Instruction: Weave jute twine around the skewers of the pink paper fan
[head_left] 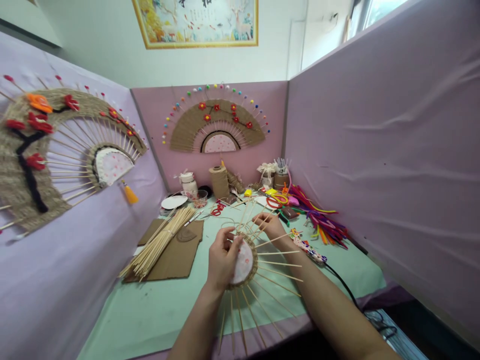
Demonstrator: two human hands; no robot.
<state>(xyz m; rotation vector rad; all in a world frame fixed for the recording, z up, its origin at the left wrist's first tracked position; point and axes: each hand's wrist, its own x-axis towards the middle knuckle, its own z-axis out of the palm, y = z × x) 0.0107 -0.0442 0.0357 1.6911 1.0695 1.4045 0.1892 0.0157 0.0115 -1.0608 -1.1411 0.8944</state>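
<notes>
My left hand (222,256) grips the edge of a small fan base (245,261), a white disc with pink spots and a woven twine rim. Its thumb lies across the front of the disc, and the fingers curl over the upper left side. Thin wooden sticks (279,253) radiate from the rim, to the right, downward and upward. Among the upper sticks, my right hand (268,223) has its fingertips pinched together; what is between them is too small to make out. A thin loop of twine (225,220) shows just left of those upper sticks.
A bundle of sticks (165,242) lies on cardboard (193,255) at left. Behind stand a twine spool (219,182), a white bottle (188,184) and red scissors (216,209). At right lie a patterned glue gun (309,250) with a black cord and colourful pipe cleaners (330,227). Finished fans (221,115) hang on the partitions.
</notes>
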